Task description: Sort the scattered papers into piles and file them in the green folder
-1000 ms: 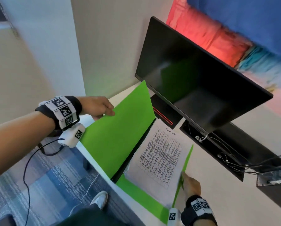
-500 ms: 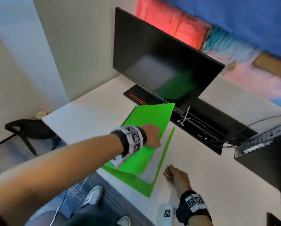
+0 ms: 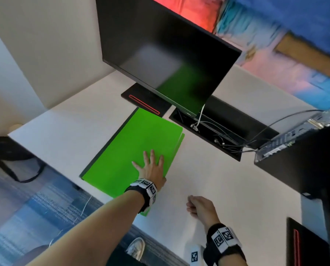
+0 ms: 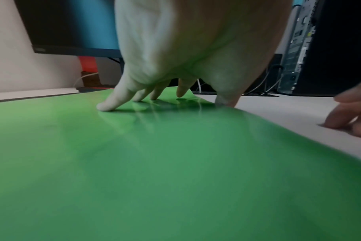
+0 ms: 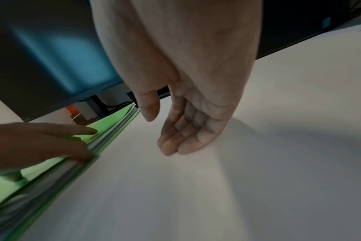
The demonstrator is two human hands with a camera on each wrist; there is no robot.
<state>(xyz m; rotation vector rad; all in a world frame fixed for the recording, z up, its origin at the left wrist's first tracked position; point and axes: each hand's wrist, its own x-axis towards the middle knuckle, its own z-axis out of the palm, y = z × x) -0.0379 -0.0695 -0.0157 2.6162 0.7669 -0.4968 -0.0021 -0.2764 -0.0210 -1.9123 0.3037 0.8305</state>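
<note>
The green folder (image 3: 133, 150) lies closed and flat on the white desk (image 3: 227, 189), in front of the monitor. My left hand (image 3: 150, 164) presses on its cover near the right edge, fingers straight and spread (image 4: 155, 93). In the right wrist view the edges of the white papers (image 5: 122, 125) show between the green covers (image 5: 105, 128). My right hand (image 3: 195, 206) rests on the desk right of the folder, apart from it. Its fingers hang loosely curled and hold nothing (image 5: 165, 130).
A black monitor (image 3: 170, 54) stands behind the folder, its base (image 3: 147, 102) almost touching the folder's far corner. An open cable tray (image 3: 208, 131) with wires sits to the right, and a black computer case (image 3: 304, 160) beyond it. The desk edge runs close in front.
The left hand swung the folder's cover down over the papers and now presses it flat. The right hand let go of the folder's right edge and drew back onto the desk.
</note>
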